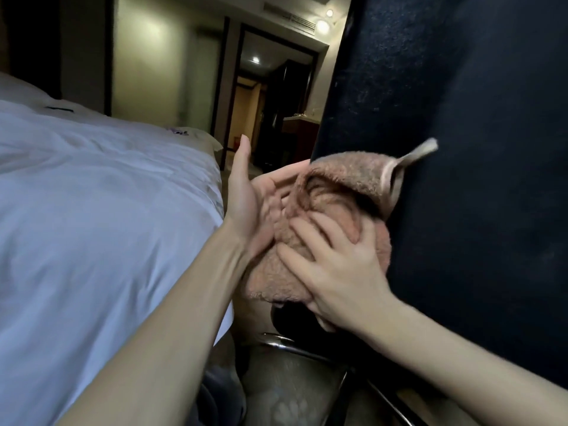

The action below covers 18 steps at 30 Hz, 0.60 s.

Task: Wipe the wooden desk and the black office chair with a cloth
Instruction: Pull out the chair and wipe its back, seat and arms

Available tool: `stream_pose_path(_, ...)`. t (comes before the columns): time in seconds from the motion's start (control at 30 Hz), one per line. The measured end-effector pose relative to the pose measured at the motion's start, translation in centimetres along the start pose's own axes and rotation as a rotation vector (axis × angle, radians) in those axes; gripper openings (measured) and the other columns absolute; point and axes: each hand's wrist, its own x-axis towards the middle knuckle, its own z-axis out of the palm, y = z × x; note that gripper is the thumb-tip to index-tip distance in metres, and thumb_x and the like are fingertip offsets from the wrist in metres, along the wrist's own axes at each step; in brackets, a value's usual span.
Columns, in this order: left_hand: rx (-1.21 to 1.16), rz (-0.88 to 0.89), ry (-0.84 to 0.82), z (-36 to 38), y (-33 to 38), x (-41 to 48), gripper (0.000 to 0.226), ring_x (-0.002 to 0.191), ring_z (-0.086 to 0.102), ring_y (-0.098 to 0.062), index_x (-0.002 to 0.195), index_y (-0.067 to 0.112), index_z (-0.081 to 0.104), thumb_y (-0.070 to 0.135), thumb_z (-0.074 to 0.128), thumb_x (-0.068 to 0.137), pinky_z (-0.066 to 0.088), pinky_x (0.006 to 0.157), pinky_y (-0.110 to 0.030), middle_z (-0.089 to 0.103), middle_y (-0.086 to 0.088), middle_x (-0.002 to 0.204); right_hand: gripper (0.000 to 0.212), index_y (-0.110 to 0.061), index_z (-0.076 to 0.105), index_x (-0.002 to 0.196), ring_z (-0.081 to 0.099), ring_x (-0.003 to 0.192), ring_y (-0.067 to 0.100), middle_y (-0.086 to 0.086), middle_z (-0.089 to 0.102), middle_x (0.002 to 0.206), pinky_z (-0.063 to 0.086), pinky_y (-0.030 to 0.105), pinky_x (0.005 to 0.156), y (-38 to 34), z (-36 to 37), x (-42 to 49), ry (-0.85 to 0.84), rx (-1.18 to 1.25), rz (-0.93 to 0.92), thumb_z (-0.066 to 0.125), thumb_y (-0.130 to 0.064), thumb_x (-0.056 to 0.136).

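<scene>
A brown terry cloth [338,192] is bunched between my two hands, right at the left edge of the black office chair's backrest [461,149]. My left hand [255,198] is spread open with its palm under the cloth's left side and its thumb pointing up. My right hand [332,262] lies on the front of the cloth with its fingers curled into the fabric, gripping it. A hemmed corner of the cloth sticks up against the backrest. The wooden desk is not in view.
A bed with a white cover [92,210] fills the left, close beside my left arm. Chrome chair legs [295,348] and carpet show below my hands. A dim hallway with a dark door frame [270,96] lies beyond.
</scene>
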Motion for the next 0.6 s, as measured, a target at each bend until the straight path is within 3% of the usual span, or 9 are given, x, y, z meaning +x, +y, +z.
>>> stream_pose_path(0.1,0.002,0.02,-0.028,-0.3,0.0,0.3,0.103,0.134,0.059,-0.028,0.138,0.003,0.063,0.085,0.021,0.092,0.044,0.115,-0.041,0.064,-0.018,0.139,0.031,-0.029,0.072,0.103,0.054,0.119,0.026,0.005,0.071,0.125,0.042,0.05,0.089,-3.2,1.3,-5.1,-0.04,0.061,-0.197,0.046,-0.019,0.091)
stream_pose_path(0.17,-0.021,0.033,-0.062,-0.5,-0.1,0.2,0.097,0.135,0.059,-0.023,0.141,0.004,0.06,0.08,0.022,0.095,0.048,0.109,-0.035,0.063,-0.015,0.141,0.017,-0.037,0.072,0.107,0.06,0.118,0.012,-0.012,0.072,0.124,0.054,0.043,0.087,-4.2,1.4,-9.2,-0.255,0.07,-0.435,0.06,-0.038,0.094)
stream_pose_path(0.23,-0.03,0.027,-0.086,-0.4,-0.2,0.3,0.088,0.135,0.058,-0.023,0.141,0.005,0.061,0.075,0.029,0.098,0.047,0.11,-0.036,0.062,-0.014,0.143,0.03,-0.047,0.076,0.106,0.06,0.115,0.0,-0.026,0.07,0.118,0.051,0.028,0.099,-3.3,0.6,-11.2,-0.481,0.094,-0.49,0.07,-0.061,0.081)
stream_pose_path(0.27,-0.02,0.028,-0.075,-0.3,-0.3,0.3,0.082,0.134,0.059,-0.023,0.139,0.007,0.063,0.072,0.033,0.098,0.047,0.109,-0.036,0.064,-0.013,0.141,0.033,-0.047,0.076,0.105,0.059,0.116,0.0,-0.027,0.07,0.116,0.049,0.028,0.103,-2.3,0.4,-11.1,-0.479,0.117,-0.486,0.07,-0.064,0.078)
stream_pose_path(0.33,0.054,0.056,0.004,0.3,-0.7,0.6,0.066,0.127,0.064,-0.019,0.129,0.014,0.072,0.064,0.042,0.1,0.047,0.105,-0.036,0.069,-0.009,0.135,0.038,-0.038,0.075,0.114,0.056,0.119,0.007,-0.019,0.07,0.121,0.048,0.028,0.108,0.7,-0.5,-9.3,-0.339,0.178,-0.363,0.068,-0.058,0.083)
stream_pose_path(0.4,0.208,0.116,0.097,1.1,-1.1,1.2,0.042,0.113,0.071,-0.011,0.112,0.025,0.081,0.056,0.057,0.096,0.053,0.092,-0.028,0.076,-0.002,0.122,0.044,-0.027,0.07,0.124,0.056,0.12,0.013,-0.007,0.066,0.128,0.042,0.022,0.111,5.6,-1.4,-6.0,-0.085,0.168,-0.143,0.07,-0.051,0.086)
stream_pose_path(0.43,0.268,0.155,0.153,1.4,-1.2,1.4,0.032,0.103,0.073,-0.008,0.105,0.027,0.082,0.052,0.067,0.091,0.055,0.083,-0.022,0.078,0.0,0.114,0.044,-0.024,0.07,0.123,0.056,0.119,0.018,-0.001,0.064,0.13,0.044,0.028,0.109,8.1,-2.5,-3.8,-0.002,0.107,-0.088,0.073,-0.047,0.086)
stream_pose_path(0.53,0.294,0.238,0.222,1.5,-1.6,2.0,0.03,0.081,0.071,-0.001,0.1,0.029,0.082,0.044,0.088,0.075,0.052,0.063,-0.012,0.079,0.006,0.094,0.035,-0.025,0.078,0.114,0.065,0.1,0.036,0.011,0.069,0.128,0.046,0.051,0.086,15.6,-7.1,2.6,0.089,-0.223,-0.243,0.076,-0.034,0.081)
stream_pose_path(0.6,0.246,0.223,0.193,1.4,-1.4,2.1,0.036,0.075,0.069,0.001,0.103,0.029,0.081,0.045,0.09,0.072,0.05,0.06,-0.011,0.077,0.007,0.089,0.044,-0.026,0.072,0.124,0.067,0.102,0.042,0.01,0.069,0.13,0.046,0.058,0.087,20.3,-10.0,7.1,0.087,-0.343,-0.241,0.068,-0.04,0.083)
